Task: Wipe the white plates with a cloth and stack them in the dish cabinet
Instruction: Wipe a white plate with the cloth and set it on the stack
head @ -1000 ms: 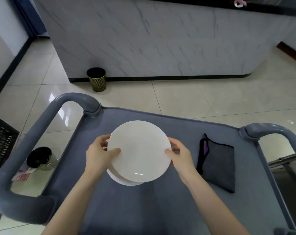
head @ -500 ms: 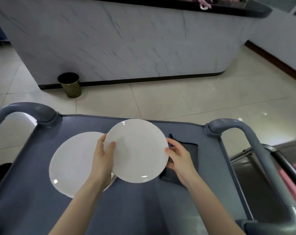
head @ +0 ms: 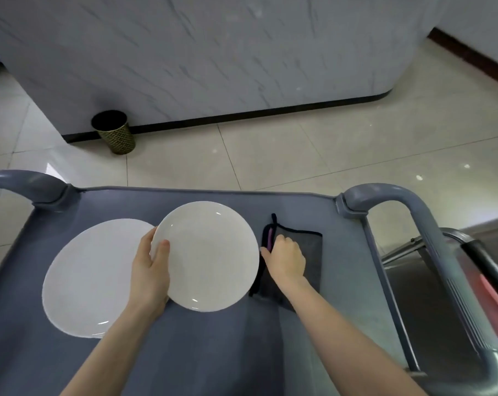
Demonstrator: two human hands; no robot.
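Grey cart (head: 213, 352) — left hand (head: 149, 270) grips glossy white plate (head: 210, 252), right hand (head: 286, 257) pinches cloth (head: 310, 247).

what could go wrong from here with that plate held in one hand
1. The small plate is held only by the left hand, pinched at one rim, so it could tip or slip once wiping pressure comes on.
2. It overlaps the large plate lying on the cart; a drop might chip both.
3. The right hand grips the cloth beside the small plate's rim; lifting it could knock that edge.
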